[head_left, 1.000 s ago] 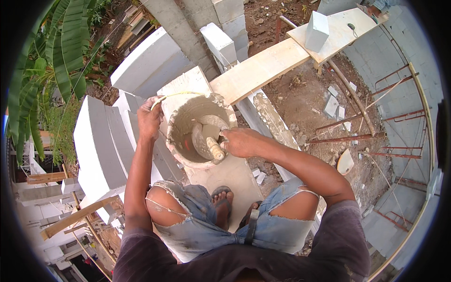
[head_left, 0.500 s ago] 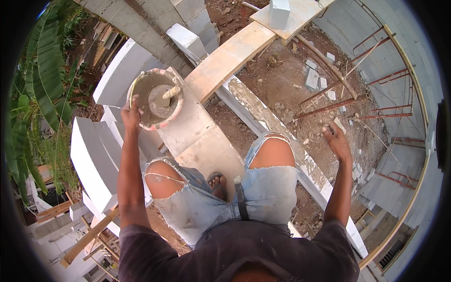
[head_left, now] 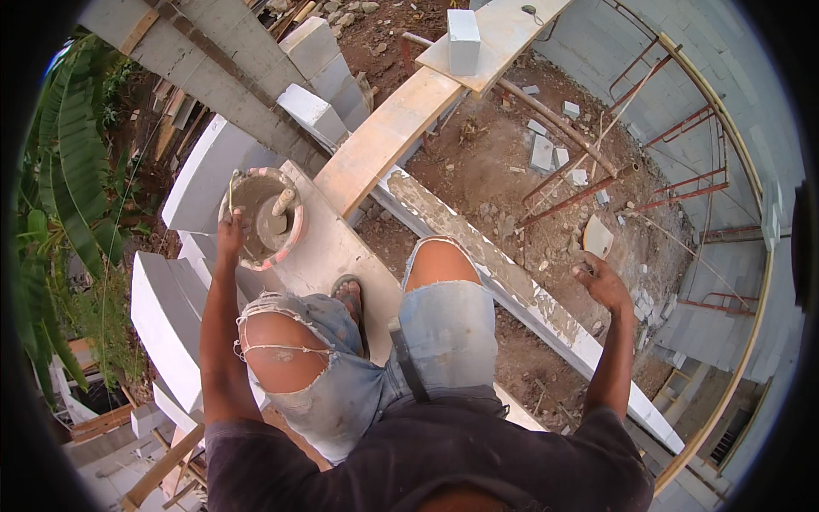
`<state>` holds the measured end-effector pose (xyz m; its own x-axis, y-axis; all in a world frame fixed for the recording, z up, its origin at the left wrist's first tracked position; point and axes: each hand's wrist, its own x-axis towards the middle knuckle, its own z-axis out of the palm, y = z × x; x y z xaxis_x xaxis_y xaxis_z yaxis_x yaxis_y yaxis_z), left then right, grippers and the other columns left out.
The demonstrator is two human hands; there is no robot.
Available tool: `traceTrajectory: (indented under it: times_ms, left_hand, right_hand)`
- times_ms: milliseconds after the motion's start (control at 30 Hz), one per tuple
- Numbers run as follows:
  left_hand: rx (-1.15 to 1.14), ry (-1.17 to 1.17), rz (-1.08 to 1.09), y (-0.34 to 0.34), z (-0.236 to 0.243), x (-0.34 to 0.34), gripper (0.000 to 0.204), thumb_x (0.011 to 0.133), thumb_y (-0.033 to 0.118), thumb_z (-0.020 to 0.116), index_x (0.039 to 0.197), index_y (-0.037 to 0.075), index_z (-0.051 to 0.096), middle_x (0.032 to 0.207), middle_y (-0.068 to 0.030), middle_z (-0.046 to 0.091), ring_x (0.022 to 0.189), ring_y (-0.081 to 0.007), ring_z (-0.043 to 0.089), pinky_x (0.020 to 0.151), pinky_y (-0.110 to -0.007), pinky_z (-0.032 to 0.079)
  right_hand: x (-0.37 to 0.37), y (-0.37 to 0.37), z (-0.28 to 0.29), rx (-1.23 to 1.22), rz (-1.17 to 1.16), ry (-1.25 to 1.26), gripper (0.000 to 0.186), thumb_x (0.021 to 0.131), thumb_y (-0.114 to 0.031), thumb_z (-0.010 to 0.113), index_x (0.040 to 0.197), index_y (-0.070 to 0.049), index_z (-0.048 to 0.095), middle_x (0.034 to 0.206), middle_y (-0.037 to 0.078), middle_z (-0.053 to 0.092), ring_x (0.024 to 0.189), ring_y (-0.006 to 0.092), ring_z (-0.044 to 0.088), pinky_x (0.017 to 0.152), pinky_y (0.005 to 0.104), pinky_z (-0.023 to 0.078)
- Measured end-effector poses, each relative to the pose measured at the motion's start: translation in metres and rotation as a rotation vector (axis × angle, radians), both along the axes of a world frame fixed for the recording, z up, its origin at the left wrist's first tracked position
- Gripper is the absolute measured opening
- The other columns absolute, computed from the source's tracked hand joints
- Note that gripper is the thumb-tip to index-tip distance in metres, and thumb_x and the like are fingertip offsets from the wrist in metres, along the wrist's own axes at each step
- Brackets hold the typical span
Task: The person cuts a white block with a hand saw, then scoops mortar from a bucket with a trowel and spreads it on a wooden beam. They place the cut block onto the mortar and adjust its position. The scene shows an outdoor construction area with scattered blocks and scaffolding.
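Note:
At the left, my left hand (head_left: 230, 229) is closed on the near-left rim of a mortar bucket (head_left: 300, 229), beside its yellowish handle. I cannot tell whether the fingers grip the rim, the handle or both. Grey wet mortar coats the bucket's inside, and a tool with a stubby, mortar-smeared handle (head_left: 283, 201) stands in it. The bucket rests on a pale board (head_left: 328, 256). Off to the right, my right hand (head_left: 606, 283) hangs over the ground with loosely curled, parted fingers and nothing visible in them. Just beyond it shows a cream, flat piece (head_left: 597, 237), apparently on the ground.
Ahead, a plank (head_left: 388, 141) runs to another board with a white block (head_left: 463, 43) on it. A mortar-streaked wall top (head_left: 473, 235) passes right of my knees. White blocks (head_left: 166, 316) line the left side. Rusty scaffold frames (head_left: 674, 200) stand lower at the right.
My view has shifted, and my sandalled foot has moved left and forward on the board. My right hand has drawn back slightly, exposing more of the cream piece. My left hand stays at the bucket.

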<state>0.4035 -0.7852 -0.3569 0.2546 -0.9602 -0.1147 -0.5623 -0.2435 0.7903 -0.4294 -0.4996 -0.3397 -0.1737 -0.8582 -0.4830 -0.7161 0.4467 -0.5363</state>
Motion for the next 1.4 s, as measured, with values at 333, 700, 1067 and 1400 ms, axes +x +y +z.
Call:
traceTrajectory:
  times_ms: [333, 700, 1067, 1400]
  left_hand:
    - [-0.179, -0.311, 0.034, -0.018, 0.060, -0.028, 0.070, 0.100, 0.043, 0.063, 0.152, 0.001, 0.043, 0.135, -0.0230, 0.063, 0.129, -0.0344, 0.058, 0.110, -0.040, 0.042]
    - [0.458, 0.296, -0.534, 0.099, 0.197, -0.053, 0.050, 0.096, 0.034, 0.072, 0.135, 0.004, 0.061, 0.108, -0.0068, 0.066, 0.101, -0.0172, 0.061, 0.090, -0.035, 0.051]
    - [0.182, 0.180, -0.247, 0.192, 0.201, -0.089, 0.027, 0.101, 0.026, 0.067, 0.111, 0.002, 0.066, 0.099, -0.0094, 0.068, 0.096, -0.0214, 0.065, 0.086, -0.037, 0.051]
    - [0.219, 0.616, -0.156, 0.225, 0.201, -0.086, 0.021, 0.102, 0.023, 0.065, 0.099, 0.003, 0.061, 0.094, -0.0011, 0.058, 0.089, -0.0120, 0.052, 0.081, -0.029, 0.043]
  right_hand:
    - [0.086, -0.103, 0.124, -0.120, -0.002, 0.142, 0.047, 0.095, -0.019, 0.065, 0.140, -0.005, 0.058, 0.112, 0.018, 0.069, 0.100, 0.0269, 0.065, 0.092, 0.0403, 0.050]
    - [0.306, -0.217, 0.051, 0.028, 0.223, -0.489, 0.037, 0.095, -0.010, 0.060, 0.131, -0.002, 0.063, 0.115, 0.017, 0.071, 0.107, 0.0293, 0.067, 0.096, 0.0373, 0.050]
    - [0.462, -0.184, 0.122, -0.405, 0.682, -0.886, 0.029, 0.092, -0.019, 0.073, 0.115, -0.001, 0.069, 0.099, 0.013, 0.069, 0.086, 0.0228, 0.068, 0.077, 0.0344, 0.052]
    - [0.470, -0.191, 0.123, 0.300, 0.666, -1.178, 0.018, 0.095, -0.019, 0.070, 0.100, -0.002, 0.067, 0.089, 0.000, 0.064, 0.079, 0.0084, 0.056, 0.071, 0.0275, 0.047]
